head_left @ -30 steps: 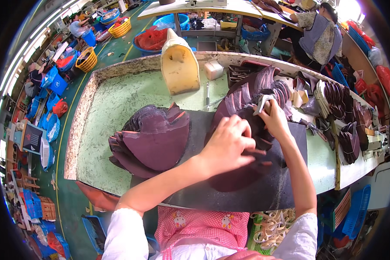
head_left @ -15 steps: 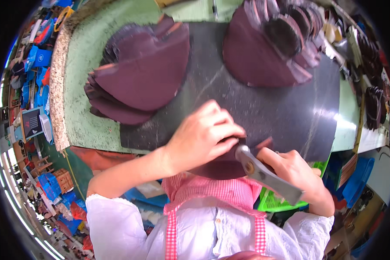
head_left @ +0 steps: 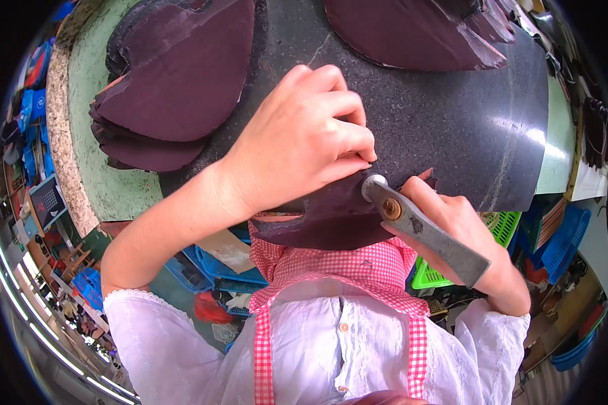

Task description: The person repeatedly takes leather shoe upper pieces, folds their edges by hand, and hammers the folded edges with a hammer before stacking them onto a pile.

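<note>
Green worktop (head_left: 125,192) is largely covered by a black slab (head_left: 452,128), with dark stacks at left (head_left: 175,81) and upper right (head_left: 398,37). At the slab's near edge, over the pink checked apron (head_left: 338,270) in view, a maroon piece (head_left: 324,223) is pinched along its top by the left hand (head_left: 311,135), fingers bent. A grey metal tool (head_left: 436,236) is grasped in the right hand (head_left: 459,219), its rounded end at the piece; whether the piece is also gripped there cannot be told. White marking on a blue bin (head_left: 27,104) is too small to be read. Green (head_left: 504,226) and blue (head_left: 566,243) baskets are seen beyond the worktop, their contents mostly hidden.
</note>
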The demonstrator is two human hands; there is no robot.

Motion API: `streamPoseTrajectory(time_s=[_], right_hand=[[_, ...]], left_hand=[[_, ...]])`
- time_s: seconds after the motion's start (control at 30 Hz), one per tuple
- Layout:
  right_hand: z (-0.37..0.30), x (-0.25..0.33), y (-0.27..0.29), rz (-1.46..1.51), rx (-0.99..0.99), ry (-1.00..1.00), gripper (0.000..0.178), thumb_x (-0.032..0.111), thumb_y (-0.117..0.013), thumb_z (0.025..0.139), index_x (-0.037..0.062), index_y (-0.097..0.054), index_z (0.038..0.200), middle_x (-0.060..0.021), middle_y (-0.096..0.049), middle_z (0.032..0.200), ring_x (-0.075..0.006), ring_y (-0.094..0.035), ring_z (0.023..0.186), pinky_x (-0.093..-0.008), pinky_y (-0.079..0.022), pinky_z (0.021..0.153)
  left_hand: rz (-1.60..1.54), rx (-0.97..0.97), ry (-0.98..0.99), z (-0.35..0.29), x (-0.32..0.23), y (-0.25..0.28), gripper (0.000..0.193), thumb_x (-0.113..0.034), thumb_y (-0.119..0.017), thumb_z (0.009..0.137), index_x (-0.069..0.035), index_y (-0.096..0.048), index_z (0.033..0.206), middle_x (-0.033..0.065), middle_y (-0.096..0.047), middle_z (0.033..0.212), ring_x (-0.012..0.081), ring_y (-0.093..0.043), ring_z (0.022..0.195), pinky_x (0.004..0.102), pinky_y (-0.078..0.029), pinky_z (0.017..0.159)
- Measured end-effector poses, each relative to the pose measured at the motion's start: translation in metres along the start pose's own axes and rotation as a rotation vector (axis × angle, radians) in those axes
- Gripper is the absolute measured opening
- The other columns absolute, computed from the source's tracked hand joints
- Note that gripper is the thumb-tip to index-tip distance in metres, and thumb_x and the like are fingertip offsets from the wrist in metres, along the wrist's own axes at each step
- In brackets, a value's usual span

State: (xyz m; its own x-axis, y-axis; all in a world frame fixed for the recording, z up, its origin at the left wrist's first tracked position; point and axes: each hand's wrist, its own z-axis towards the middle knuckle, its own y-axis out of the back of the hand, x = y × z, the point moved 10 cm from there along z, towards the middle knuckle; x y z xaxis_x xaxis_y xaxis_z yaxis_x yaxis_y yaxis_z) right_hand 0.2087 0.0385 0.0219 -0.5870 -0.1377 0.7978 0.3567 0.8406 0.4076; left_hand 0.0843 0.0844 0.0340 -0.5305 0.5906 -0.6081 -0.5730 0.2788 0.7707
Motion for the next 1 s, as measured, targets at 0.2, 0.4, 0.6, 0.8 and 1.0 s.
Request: streamPoseTrajectory(time_s=[0.2, 0.4, 0.6, 0.8, 1.0], right_hand=[[-0.011, 0.005, 0.055, -0.014, -0.334, -0.135, 0.026, 0.018, -0.075, 0.093, 0.0045, -0.056, 0.105, -0.0148, -0.068, 0.083, -0.0365, -0.073, 0.077, -0.0408, -0.055, 0.063], [-0.017, 0.003, 0.062, 0.159, -0.520, -0.140, 0.019, 0.013, -0.064, 0.100, -0.0062, -0.062, 0.100, -0.0064, -0.053, 0.091, -0.0099, -0.045, 0.068, -0.0284, -0.037, 0.060], [0.000, 0.000, 0.020, 0.013, -0.267, -0.019, 0.017, 0.010, -0.066, 0.098, -0.0023, -0.057, 0.106, -0.0082, -0.055, 0.077, -0.0156, -0.057, 0.065, -0.0356, -0.045, 0.058], [0.001, 0.003, 0.015, -0.121, -0.292, -0.011, 0.015, 0.003, -0.067, 0.097, -0.0010, -0.055, 0.106, -0.0145, -0.054, 0.077, -0.0266, -0.060, 0.061, -0.0357, -0.045, 0.057], [0.010, 0.020, 0.032, -0.111, -0.359, 0.108, 0.018, 0.001, -0.069, 0.094, 0.0012, -0.055, 0.105, -0.0165, -0.055, 0.076, -0.0303, -0.062, 0.061, -0.0382, -0.046, 0.057]], left_hand=[[0.000, 0.052, -0.121, 0.006, 0.004, -0.004, 0.023, -0.019, -0.086, 0.070, -0.022, -0.077, 0.092, -0.0061, -0.062, 0.096, 0.0203, -0.058, 0.094, 0.0362, -0.044, 0.081], [-0.120, 0.047, -0.180, 0.009, 0.009, -0.005, 0.020, -0.020, -0.086, 0.070, -0.020, -0.075, 0.086, -0.0054, -0.062, 0.094, 0.0211, -0.058, 0.094, 0.0369, -0.045, 0.079], [-0.056, 0.029, -0.245, 0.006, 0.001, -0.004, 0.020, -0.019, -0.086, 0.069, -0.019, -0.073, 0.084, -0.0047, -0.063, 0.095, 0.0215, -0.058, 0.095, 0.0372, -0.045, 0.077], [0.007, -0.069, -0.101, -0.008, 0.004, 0.006, 0.020, -0.018, -0.087, 0.068, -0.018, -0.075, 0.084, -0.0047, -0.064, 0.093, 0.0225, -0.059, 0.095, 0.0381, -0.044, 0.080], [0.168, -0.127, -0.128, -0.029, -0.011, 0.009, 0.022, -0.018, -0.088, 0.069, -0.018, -0.078, 0.089, -0.0047, -0.066, 0.090, 0.0231, -0.059, 0.093, 0.0384, -0.044, 0.084]])
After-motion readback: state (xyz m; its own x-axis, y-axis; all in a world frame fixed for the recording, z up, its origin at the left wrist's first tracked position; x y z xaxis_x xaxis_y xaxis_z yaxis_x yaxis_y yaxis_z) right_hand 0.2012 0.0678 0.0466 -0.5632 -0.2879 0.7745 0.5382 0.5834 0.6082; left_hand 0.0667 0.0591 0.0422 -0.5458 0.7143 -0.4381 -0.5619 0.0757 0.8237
